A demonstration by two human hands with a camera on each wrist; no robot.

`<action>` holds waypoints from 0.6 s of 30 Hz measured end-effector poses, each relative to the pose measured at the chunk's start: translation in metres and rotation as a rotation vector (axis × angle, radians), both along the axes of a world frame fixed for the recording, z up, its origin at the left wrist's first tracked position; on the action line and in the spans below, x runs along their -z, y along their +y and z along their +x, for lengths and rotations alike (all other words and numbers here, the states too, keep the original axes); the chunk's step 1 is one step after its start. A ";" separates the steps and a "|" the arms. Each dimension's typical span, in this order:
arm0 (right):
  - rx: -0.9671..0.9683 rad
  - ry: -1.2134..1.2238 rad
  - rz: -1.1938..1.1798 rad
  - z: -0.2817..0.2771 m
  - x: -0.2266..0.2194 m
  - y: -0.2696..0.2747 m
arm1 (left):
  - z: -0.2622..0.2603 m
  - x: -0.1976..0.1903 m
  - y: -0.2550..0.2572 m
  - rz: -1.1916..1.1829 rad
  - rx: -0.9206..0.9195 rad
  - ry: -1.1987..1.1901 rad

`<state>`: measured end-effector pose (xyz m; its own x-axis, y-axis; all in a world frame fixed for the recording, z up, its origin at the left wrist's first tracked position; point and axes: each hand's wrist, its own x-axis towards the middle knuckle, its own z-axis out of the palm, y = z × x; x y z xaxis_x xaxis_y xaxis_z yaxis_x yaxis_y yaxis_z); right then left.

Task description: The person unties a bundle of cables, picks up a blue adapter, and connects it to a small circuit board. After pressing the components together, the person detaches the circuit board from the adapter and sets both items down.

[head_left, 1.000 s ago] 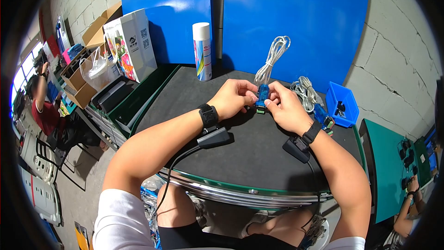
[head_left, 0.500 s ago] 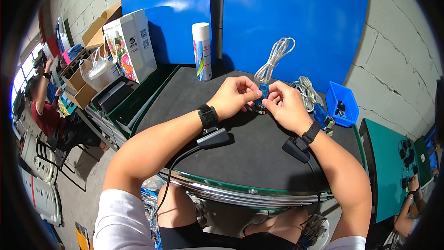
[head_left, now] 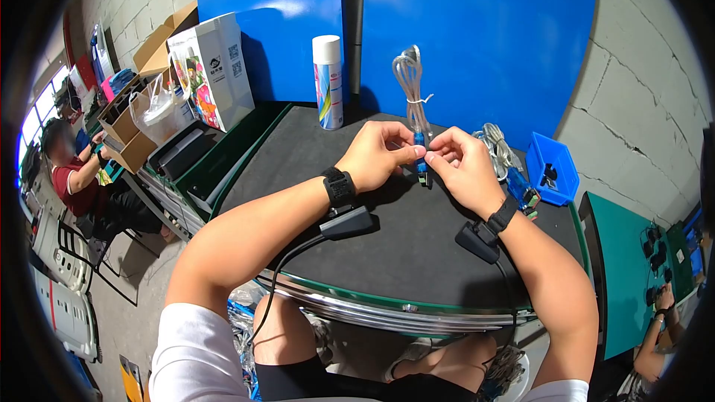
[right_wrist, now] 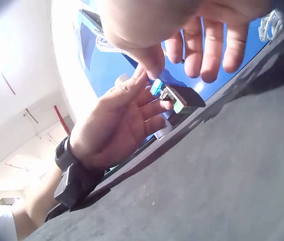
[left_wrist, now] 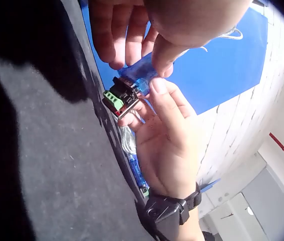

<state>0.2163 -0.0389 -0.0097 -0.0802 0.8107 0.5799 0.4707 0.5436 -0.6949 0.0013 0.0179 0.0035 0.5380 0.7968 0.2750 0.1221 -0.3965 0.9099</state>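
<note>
A see-through blue connector with a small board and green terminal block is held above the dark mat, its bundled clear cable rising behind it. The left hand pinches the blue housing between thumb and fingers. From the other side, the right hand has its thumb tip against the housing, close to the left thumb; its other fingers are loosely bent. In the right wrist view the terminal block points down past the left hand's fingers.
A second blue connector with coiled cable lies right of the right hand, beside a blue bin holding black parts. A spray can stands at the back. Boxes and a white bag are at left; other people sit at both sides.
The connector has turned more upright, its terminal block facing down toward the front. The cable loop has swung left. The hands have barely moved. The person at far left has lowered an arm.
</note>
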 end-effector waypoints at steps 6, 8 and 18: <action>-0.075 0.065 -0.180 0.002 0.006 0.004 | -0.001 0.004 0.003 -0.013 0.015 0.006; -0.096 0.072 -0.185 0.003 0.008 0.005 | -0.001 0.005 0.004 -0.025 0.034 -0.009; -0.172 0.088 -0.222 -0.001 -0.001 -0.003 | 0.001 0.000 0.000 0.001 0.055 -0.044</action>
